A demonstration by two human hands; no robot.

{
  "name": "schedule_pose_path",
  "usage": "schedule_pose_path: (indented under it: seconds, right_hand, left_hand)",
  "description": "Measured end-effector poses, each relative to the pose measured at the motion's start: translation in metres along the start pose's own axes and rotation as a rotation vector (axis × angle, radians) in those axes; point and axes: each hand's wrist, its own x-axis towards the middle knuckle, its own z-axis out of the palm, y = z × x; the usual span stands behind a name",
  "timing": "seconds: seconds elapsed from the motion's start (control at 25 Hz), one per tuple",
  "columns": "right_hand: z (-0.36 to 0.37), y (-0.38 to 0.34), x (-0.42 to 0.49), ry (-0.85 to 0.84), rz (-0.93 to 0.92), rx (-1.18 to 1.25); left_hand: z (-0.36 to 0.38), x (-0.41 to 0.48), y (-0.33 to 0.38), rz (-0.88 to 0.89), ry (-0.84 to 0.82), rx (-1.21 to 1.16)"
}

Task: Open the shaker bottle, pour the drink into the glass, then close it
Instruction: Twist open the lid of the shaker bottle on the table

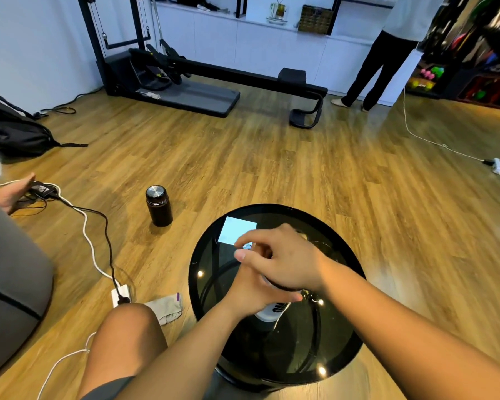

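Note:
A shaker bottle (267,314) with a whitish body and dark lettering stands on the round black glass table (338,353). My left hand (250,287) is wrapped around its upper body. My right hand (286,259) lies over the top, fingers closed on the dark lid, which is mostly hidden. A clear glass (319,243) seems to stand just behind my right hand; only faint rim glints show.
A black flask (158,205) stands on the wood floor left of the table. Cables and a power strip (121,295) lie at the left, a cloth pouch (168,307) by my knee. A person stands at the far right. An exercise machine is at the back.

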Motion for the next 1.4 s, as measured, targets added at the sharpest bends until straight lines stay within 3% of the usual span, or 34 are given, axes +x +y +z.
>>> schedule_pose_path:
  seconds: [0.08,0.12,0.24,0.36,0.44,0.52,0.56,0.6,0.68,0.8,0.92,1.0,1.08,1.12,1.24,1.32,1.4]
  right_hand:
    - [-0.007,0.004,0.004,0.167,-0.001,0.025]
    - [-0.014,0.009,0.007,0.206,0.062,-0.074]
    - [-0.015,0.019,0.007,0.019,0.315,-0.485]
    - [0.006,0.001,0.002,-0.070,0.048,-0.279]
    - [0.009,-0.009,-0.005,-0.013,-0.099,-0.057]
    - [-0.003,-0.001,-0.001,0.215,-0.050,-0.039]
    - [-0.012,0.004,0.002,0.280,0.046,-0.140]
    - [-0.019,0.010,0.004,0.258,0.181,-0.286]
    - [-0.016,0.017,0.003,0.053,0.372,-0.423]
    - [0.000,0.007,-0.001,-0.072,0.180,-0.215]
    - [-0.010,0.004,-0.003,0.084,0.063,0.045]
    - [-0.025,0.013,0.004,0.186,0.132,-0.127]
    - [-0.027,0.018,0.005,0.051,0.312,-0.446]
    - [-0.022,0.017,0.004,-0.030,0.335,-0.488]
    - [-0.003,-0.001,0.000,-0.112,0.111,-0.173]
    - [-0.004,-0.004,-0.002,-0.010,0.040,0.014]
    - [-0.016,0.007,0.004,0.141,0.118,-0.097]
  left_hand:
    - [-0.001,0.001,0.001,-0.028,-0.003,-0.014]
    - [-0.001,0.001,0.000,-0.046,-0.001,-0.013]
    - [-0.003,0.001,0.000,-0.067,-0.004,0.005]
    - [0.001,0.000,-0.003,-0.011,-0.068,0.066]
    - [0.004,-0.001,-0.003,0.047,-0.082,0.120]
    - [0.001,0.001,-0.003,0.015,-0.036,0.045]
    - [0.000,0.001,-0.006,-0.024,-0.010,0.029]
    - [-0.001,0.002,-0.006,-0.044,0.013,0.007]
    - [-0.001,0.001,-0.006,-0.039,0.015,-0.016]
    - [0.001,0.001,-0.005,0.005,0.009,0.012]
    - [0.001,0.003,-0.004,0.002,-0.004,-0.013]
    - [0.000,0.002,-0.003,-0.050,0.007,-0.026]
    - [-0.001,0.002,-0.003,-0.062,0.008,-0.016]
    - [0.000,0.002,-0.002,-0.057,-0.004,-0.011]
    - [0.001,-0.001,0.000,0.003,-0.016,0.010]
    - [0.001,0.000,0.001,0.017,-0.013,-0.009]
    - [0.000,0.001,0.000,-0.028,-0.009,-0.027]
